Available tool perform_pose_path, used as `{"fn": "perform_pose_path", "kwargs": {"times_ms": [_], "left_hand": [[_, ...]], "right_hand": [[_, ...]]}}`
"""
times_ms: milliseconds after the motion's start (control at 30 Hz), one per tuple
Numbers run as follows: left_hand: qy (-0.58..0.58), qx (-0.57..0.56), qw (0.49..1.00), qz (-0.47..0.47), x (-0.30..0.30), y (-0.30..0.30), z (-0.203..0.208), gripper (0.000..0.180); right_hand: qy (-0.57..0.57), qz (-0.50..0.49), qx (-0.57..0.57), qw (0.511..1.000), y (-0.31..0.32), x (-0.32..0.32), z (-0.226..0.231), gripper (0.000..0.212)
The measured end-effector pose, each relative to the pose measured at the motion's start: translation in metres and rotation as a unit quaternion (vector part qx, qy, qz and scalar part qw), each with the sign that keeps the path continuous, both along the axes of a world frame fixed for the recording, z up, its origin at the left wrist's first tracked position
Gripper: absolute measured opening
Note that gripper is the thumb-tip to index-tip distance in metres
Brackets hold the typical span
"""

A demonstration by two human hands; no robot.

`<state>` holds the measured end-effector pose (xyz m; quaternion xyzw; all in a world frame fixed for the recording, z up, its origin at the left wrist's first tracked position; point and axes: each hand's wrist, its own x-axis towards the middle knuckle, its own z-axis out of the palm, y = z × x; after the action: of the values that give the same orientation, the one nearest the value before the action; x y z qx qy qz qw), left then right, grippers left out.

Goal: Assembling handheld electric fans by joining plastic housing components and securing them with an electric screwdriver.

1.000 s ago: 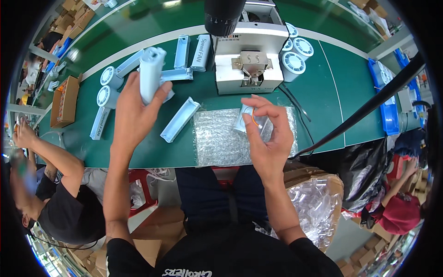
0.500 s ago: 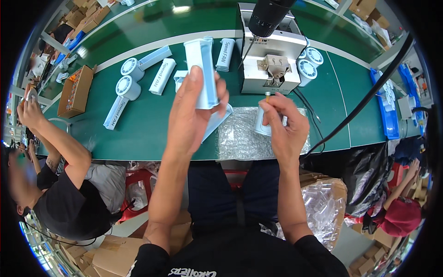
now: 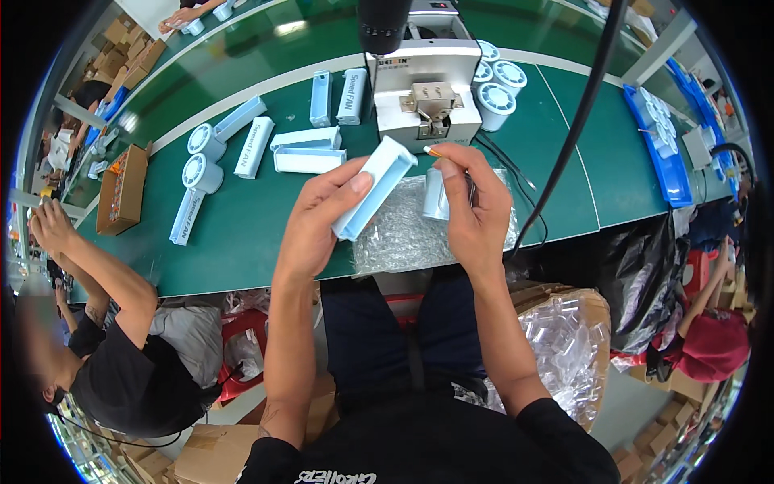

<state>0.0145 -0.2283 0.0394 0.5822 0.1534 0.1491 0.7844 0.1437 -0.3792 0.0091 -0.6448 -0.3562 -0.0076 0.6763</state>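
Held in my left hand (image 3: 321,211) is a light blue trough-shaped handle shell (image 3: 377,187), thumb on its side. The shell is tilted, upper end leaning right, with its hollow face showing. My right hand (image 3: 477,211) pinches a small slim piece (image 3: 435,152) with a white tip and an orange part, just right of the shell's upper end; its kind is too small to tell. Beside the right fingers, a light blue rounded part (image 3: 435,198) rests on bubble wrap (image 3: 393,242), partly hidden by that hand. Two more shells (image 3: 310,160) lie beyond my left hand.
A silver-white machine (image 3: 427,109) stands ahead, with a black driver (image 3: 382,24) hanging above. Round fan heads (image 3: 495,105) stand to its right. Fans with handles (image 3: 201,173), a carton (image 3: 125,187) and a co-worker (image 3: 121,339) are left. A blue tray (image 3: 667,153) is far right; a black cable (image 3: 568,145) crosses.
My left hand has lowered and turned the shell from upright to leaning right. My right hand still pinches the small piece, now closer to the shell. The whole view has shifted.
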Motion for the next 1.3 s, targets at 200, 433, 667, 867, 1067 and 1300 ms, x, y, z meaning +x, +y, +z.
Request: {"fn": "perform_pose_path", "kwargs": {"times_ms": [200,433,667,867,1067,1300], "left_hand": [[0.048,0.044,0.997,-0.037,-0.001,0.008,0.004,0.052],[0.088,0.078,0.988,-0.097,0.004,0.007,0.017,0.039],[0.1,0.234,0.96,-0.116,0.027,0.016,0.025,0.025],[0.088,0.362,0.926,-0.058,0.049,0.007,0.042,0.02],[0.039,0.164,0.984,-0.053,0.05,-0.012,0.04,0.03],[-0.088,0.412,0.906,-0.041,0.044,-0.039,-0.022,0.081]], "right_hand": [[-0.116,0.028,-0.051,0.992,-0.004,0.016,-0.005,0.023],[-0.146,0.077,-0.043,0.985,-0.011,0.022,-0.008,0.027],[-0.145,0.164,-0.066,0.974,-0.025,0.018,-0.001,0.059],[-0.19,0.111,-0.073,0.973,-0.019,0.017,-0.007,0.046],[-0.093,0.044,-0.043,0.994,-0.022,0.018,-0.011,0.03],[0.089,0.039,0.041,0.994,-0.026,0.012,-0.012,0.042]]}}
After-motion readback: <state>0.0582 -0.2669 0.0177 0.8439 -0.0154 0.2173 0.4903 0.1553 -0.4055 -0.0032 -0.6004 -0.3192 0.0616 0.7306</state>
